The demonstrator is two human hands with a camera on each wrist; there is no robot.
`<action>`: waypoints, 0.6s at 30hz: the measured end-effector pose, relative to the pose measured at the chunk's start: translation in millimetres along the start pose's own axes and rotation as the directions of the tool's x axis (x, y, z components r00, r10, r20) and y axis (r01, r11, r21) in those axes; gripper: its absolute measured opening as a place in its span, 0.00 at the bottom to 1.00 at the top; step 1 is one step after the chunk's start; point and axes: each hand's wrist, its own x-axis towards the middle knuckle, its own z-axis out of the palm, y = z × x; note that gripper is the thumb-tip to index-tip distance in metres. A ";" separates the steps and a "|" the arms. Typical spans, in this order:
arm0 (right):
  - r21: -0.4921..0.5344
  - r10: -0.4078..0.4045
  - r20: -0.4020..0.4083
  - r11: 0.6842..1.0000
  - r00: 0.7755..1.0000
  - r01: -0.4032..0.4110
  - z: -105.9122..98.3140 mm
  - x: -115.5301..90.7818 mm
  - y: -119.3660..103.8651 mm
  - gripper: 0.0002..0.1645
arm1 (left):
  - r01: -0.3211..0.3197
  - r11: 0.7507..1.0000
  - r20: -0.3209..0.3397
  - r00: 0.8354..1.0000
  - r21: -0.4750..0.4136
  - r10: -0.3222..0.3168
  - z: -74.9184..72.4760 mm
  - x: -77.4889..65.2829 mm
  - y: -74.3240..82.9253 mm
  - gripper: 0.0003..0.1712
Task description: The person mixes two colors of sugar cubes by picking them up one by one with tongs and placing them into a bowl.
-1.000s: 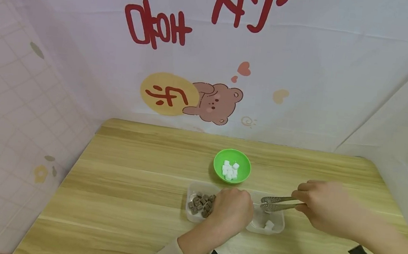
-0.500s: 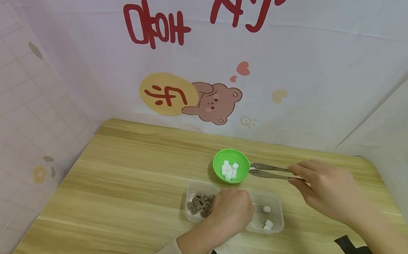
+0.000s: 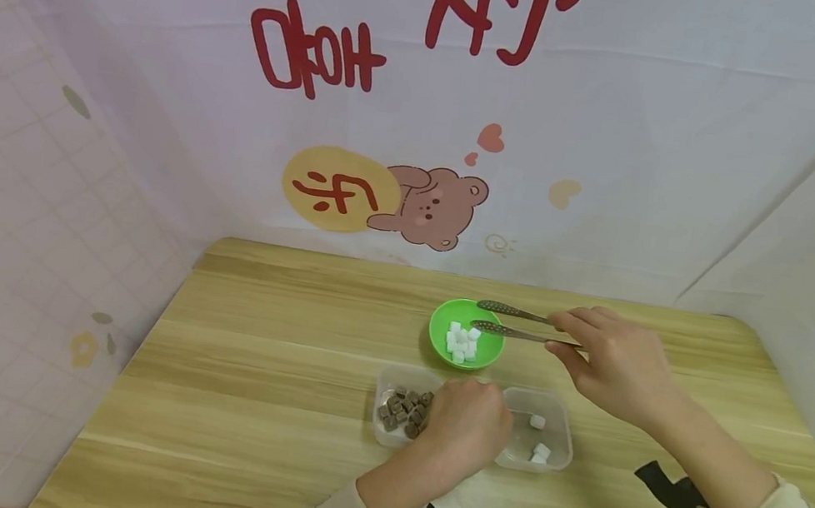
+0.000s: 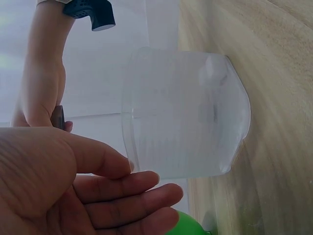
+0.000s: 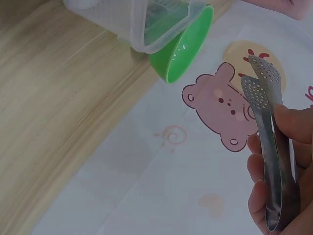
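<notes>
My right hand [image 3: 609, 365] holds metal tongs [image 3: 519, 334] over the right side of a green bowl [image 3: 436, 345]. Their perforated tips stand apart, with nothing between them. Several white cubes [image 3: 461, 346] lie in the bowl. My left hand [image 3: 470, 420] is low over the middle of the clear plastic containers, covering their inner sides. In the left wrist view, thumb and index finger pinch the rim of the clear container [image 4: 171, 112]. A few white cubes [image 3: 540, 452] lie in the right-hand container [image 3: 568, 436]; brown cubes [image 3: 401, 408] fill part of the left-hand container [image 3: 384, 381].
A wooden table [image 3: 247, 403] bears everything. Behind it hangs a white cloth [image 3: 637, 163] with red characters and a printed bear [image 3: 437, 210]. Pale cloth walls [image 3: 43, 204] close in both sides. A black strap [image 3: 671, 489] hangs at the right wrist.
The tongs have gone from the right-hand container up and left to the bowl. Half a second ago their tips held a white cube; now they are spread without it. The left hand stays put.
</notes>
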 end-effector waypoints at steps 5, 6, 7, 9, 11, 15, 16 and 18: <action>-0.013 0.007 -0.019 1.000 1.000 -0.008 -7.5 -6.1 0.4 0.37 | 0.014 1.000 0.007 1.000 0.001 -0.014 0.3 0.1 0.8 0.27; -0.018 0.008 -0.019 1.000 1.000 -0.008 -9.6 -7.7 0.3 0.40 | 0.016 1.000 0.007 1.000 -0.002 -0.016 0.2 -0.1 0.9 0.27; -0.024 0.008 -0.019 1.000 1.000 -0.008 -12.0 -9.3 0.2 0.40 | 0.017 1.000 0.008 1.000 -0.006 -0.017 0.1 -0.4 0.9 0.27; -0.037 -0.001 -0.015 0.999 1.000 0.001 -17.4 -12.8 0.4 0.40 | 0.016 1.000 0.005 1.000 -0.015 -0.016 0.3 -0.8 0.9 0.28; -0.052 -0.014 -0.010 0.999 1.000 0.013 -23.3 -16.4 1.0 0.39 | 0.012 1.000 0.003 1.000 -0.022 -0.012 -0.2 -1.6 1.1 0.28; -0.084 -0.041 -0.007 0.996 0.999 0.040 -35.7 -23.5 2.7 0.38 | 0.013 0.999 0.001 1.000 -0.041 -0.013 -0.5 -1.8 1.4 0.29; -0.090 -0.046 -0.006 0.995 0.999 0.045 -38.5 -25.1 3.1 0.38 | 0.014 0.999 -0.002 1.000 -0.044 -0.014 -0.6 -1.7 1.5 0.29; -0.094 -0.054 0.005 0.994 0.999 0.054 -43.8 -28.2 3.1 0.37 | 0.015 0.999 -0.005 1.000 -0.047 -0.016 -0.6 -1.6 1.5 0.29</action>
